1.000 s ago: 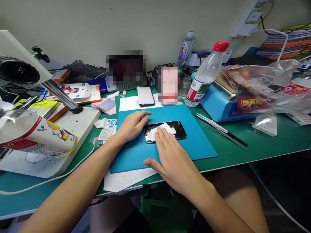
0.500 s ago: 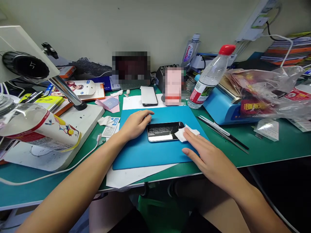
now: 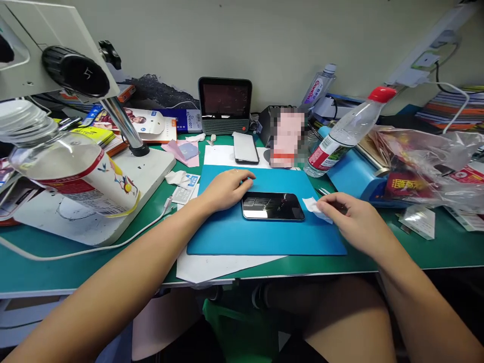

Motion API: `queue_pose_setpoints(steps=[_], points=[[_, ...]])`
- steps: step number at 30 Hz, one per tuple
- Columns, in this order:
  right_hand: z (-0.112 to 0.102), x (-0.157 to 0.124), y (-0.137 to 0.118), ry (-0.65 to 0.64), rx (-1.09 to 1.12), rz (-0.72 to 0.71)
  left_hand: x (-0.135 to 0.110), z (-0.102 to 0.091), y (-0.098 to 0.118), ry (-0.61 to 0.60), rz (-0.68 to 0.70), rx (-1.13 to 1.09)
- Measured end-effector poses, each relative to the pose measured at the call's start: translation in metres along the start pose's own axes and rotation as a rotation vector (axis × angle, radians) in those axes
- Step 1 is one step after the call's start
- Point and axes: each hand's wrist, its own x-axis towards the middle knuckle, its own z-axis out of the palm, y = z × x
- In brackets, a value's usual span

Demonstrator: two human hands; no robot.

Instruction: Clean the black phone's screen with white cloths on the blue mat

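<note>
A crumpled white tissue (image 3: 314,205) was pinched between the closed thumb and index finger of the right hand (image 3: 353,222), just beyond the right end of a glossy black rectangular smartphone (image 3: 273,206). The fingers of the left hand (image 3: 229,189) were loosely curved, parted slightly from the thumb and free of any load; they were placed beside the phone's far left corner, where contact could not be determined. The phone was laid flat on a thin blue rectangular mat (image 3: 264,240), supported by a green-topped table (image 3: 446,254). A red-capped clear plastic bottle (image 3: 350,126) was tilted beyond.
</note>
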Motion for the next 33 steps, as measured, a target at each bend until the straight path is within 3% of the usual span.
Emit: queue_pose_setpoints(steps=[4, 7, 11, 15, 20, 29, 33], points=[[0.005, 0.009, -0.008, -0.311, 0.005, 0.04, -0.004, -0.004, 0.008, -0.046, 0.159, 0.007], [0.006, 0.016, -0.012, -0.401, 0.006, 0.051, -0.007, -0.005, 0.015, -0.095, 0.265, 0.042], [-0.002, 0.027, -0.014, -0.556, 0.077, 0.069, -0.009, -0.003, 0.017, -0.166, 0.295, 0.09], [-0.01, 0.03, -0.012, -0.562, 0.085, 0.089, -0.008, -0.002, 0.015, -0.203, 0.281, 0.113], [-0.012, 0.026, -0.009, -0.535, 0.282, 0.162, -0.007, -0.003, 0.015, -0.237, 0.293, 0.142], [-0.004, 0.031, -0.013, -0.595, 0.103, 0.118, -0.008, 0.0, 0.017, -0.249, 0.309, 0.169], [-0.009, 0.029, -0.009, -0.599, 0.165, 0.122, -0.007, 0.0, 0.016, -0.242, 0.304, 0.158]])
